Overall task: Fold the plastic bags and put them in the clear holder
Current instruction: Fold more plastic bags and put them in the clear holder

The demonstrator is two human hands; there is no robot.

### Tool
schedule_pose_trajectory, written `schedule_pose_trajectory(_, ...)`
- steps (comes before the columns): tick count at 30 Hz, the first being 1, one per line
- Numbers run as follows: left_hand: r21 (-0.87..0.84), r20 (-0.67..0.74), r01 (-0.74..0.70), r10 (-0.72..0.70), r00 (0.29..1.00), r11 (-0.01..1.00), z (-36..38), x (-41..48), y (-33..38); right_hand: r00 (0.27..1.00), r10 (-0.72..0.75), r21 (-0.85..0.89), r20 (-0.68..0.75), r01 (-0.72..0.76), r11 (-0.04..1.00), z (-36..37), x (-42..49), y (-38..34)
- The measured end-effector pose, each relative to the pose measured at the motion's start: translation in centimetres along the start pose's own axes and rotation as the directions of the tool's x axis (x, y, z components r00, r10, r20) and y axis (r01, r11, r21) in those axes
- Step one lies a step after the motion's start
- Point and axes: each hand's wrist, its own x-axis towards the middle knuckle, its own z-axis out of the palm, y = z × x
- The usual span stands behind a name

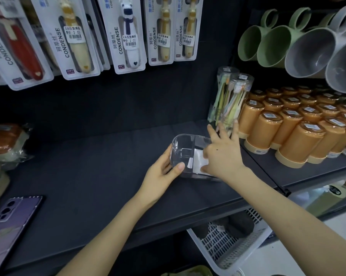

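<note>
The clear holder [183, 151] stands on the dark shelf [88, 176], right of centre. My left hand [162, 174] grips its near left corner, thumb over the front wall. My right hand [222, 150] reaches in from the right side, fingers spread above the holder, thumb pressing down on a folded white plastic bag [197, 161] that lies inside the holder's right part. Much of the bag is hidden under my right hand.
A purple phone [10, 218] lies at the shelf's front left. Clear toothbrush tubes [231, 100] and orange cups [299, 132] stand just right of the holder. Packaged toothbrushes [126, 34] and mugs [307, 48] hang above. A white basket [230, 248] sits below the shelf.
</note>
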Motion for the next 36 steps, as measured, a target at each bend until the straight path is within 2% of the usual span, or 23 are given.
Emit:
schedule_pose_trajectory(2, 0.009, -0.013, 0.023, -0.023, 1.000, 1.000, 0.2, 0.4, 0.2, 1.000, 0.015, 0.073, -0.018, -0.013, 0.997, 0.0, -0.1, 0.4)
schedule_pose_trajectory(7, 0.063, -0.039, 0.070, -0.068, 0.997, 0.996, 0.3, 2.1, 0.3, 0.955, 0.184, 0.344, -0.234, -0.096, 0.934, 0.1, -2.0, 3.0)
schedule_pose_trajectory(13, 0.202, -0.052, 0.117, -0.108, 0.993, 0.972, 0.6, 4.4, 0.5, 0.920, 0.318, 0.496, -0.229, -0.171, 0.851, 1.5, -7.1, 4.8)
schedule_pose_trajectory(18, 0.181, -0.003, 0.192, -0.195, 0.981, 0.965, 0.9, 4.4, 2.0, 0.902, 0.306, 0.679, -0.305, -0.020, 0.734, 1.4, -12.3, 2.6)
schedule_pose_trajectory(20, 0.291, -0.036, 0.202, -0.200, 0.979, 0.935, -0.1, 2.9, 2.1, 0.919, 0.260, 0.734, -0.295, 0.043, 0.678, 1.3, -14.7, 0.7)
schedule_pose_trajectory(22, 0.483, -0.062, 0.188, -0.181, 0.981, 0.855, -1.6, 0.0, 1.9, 0.954, 0.198, 0.773, -0.223, 0.050, 0.632, 1.4, -17.0, -1.7)
schedule_pose_trajectory(24, 0.664, -0.049, 0.150, -0.158, 0.986, 0.733, -3.3, -3.9, 1.4, 0.996, 0.080, 0.803, -0.030, -0.024, 0.595, 1.5, -18.8, -4.2)
schedule_pose_trajectory(26, 0.790, -0.020, 0.097, -0.133, 0.991, 0.605, -5.1, -8.0, 0.8, 0.986, -0.057, 0.775, 0.154, -0.085, 0.626, 2.1, -20.0, -6.8)
schedule_pose_trajectory(30, 0.956, -0.008, 0.050, -0.145, 0.989, 0.288, -9.2, -13.9, -0.3, 0.879, -0.192, 0.627, 0.437, -0.145, 0.765, 5.8, -21.2, -11.4)
schedule_pose_trajectory(31, 0.970, -0.016, 0.053, -0.155, 0.988, 0.237, -10.0, -15.0, -0.4, 0.846, -0.199, 0.588, 0.495, -0.158, 0.793, 7.2, -21.4, -12.4)
schedule_pose_trajectory(36, 0.991, -0.040, 0.052, -0.093, 0.995, 0.122, -12.0, -17.8, -0.8, 0.691, -0.256, 0.544, 0.676, -0.234, 0.805, 12.6, -22.8, -16.2)
